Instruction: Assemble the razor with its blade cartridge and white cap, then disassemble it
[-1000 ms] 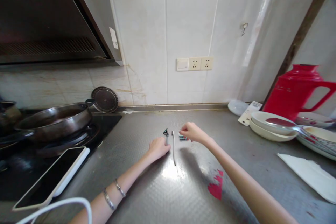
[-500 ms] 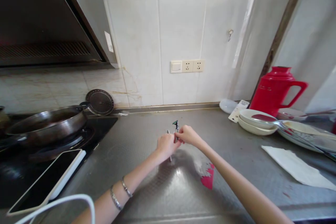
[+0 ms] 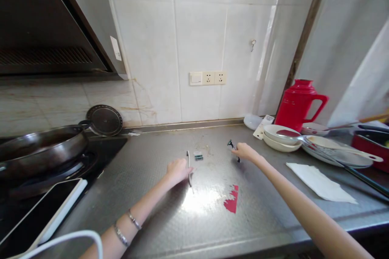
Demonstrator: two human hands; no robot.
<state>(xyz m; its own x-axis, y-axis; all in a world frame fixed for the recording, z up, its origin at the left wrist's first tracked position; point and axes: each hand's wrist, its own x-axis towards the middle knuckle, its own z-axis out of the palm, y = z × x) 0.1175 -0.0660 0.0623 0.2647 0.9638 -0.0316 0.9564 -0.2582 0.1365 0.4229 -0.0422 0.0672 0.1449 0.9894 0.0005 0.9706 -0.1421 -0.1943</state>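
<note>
My right hand (image 3: pixel 248 152) is closed around a razor (image 3: pixel 231 144), whose small green-and-dark head points up and left; the dark handle end shows below the fingers. Over the counter on the left, my left hand (image 3: pixel 178 170) pinches a thin, slightly curved greyish stick (image 3: pixel 189 180), which looks like a slim handle. Between both hands lies a small clear-and-green piece (image 3: pixel 198 156), shaped like a razor cartridge, with light crumbs or hairs (image 3: pixel 206 148) behind it. A torn red patch (image 3: pixel 231 200) is on the metal counter (image 3: pixel 209 226) nearer me.
At left, a pan (image 3: pixel 45 149) stands on the stove, with a phone (image 3: pixel 45 214) and white cable (image 3: pixel 75 233) nearer me. To the right are stacked bowls (image 3: pixel 281 142), a red thermos (image 3: pixel 296 105), a plate with utensils (image 3: pixel 361 161) and a white paper sheet (image 3: pixel 319 182).
My hands were together and have moved apart, the right one carrying the razor rightward, the left one with the stick leftward. The small green piece now shows between them. The view has shifted slightly right.
</note>
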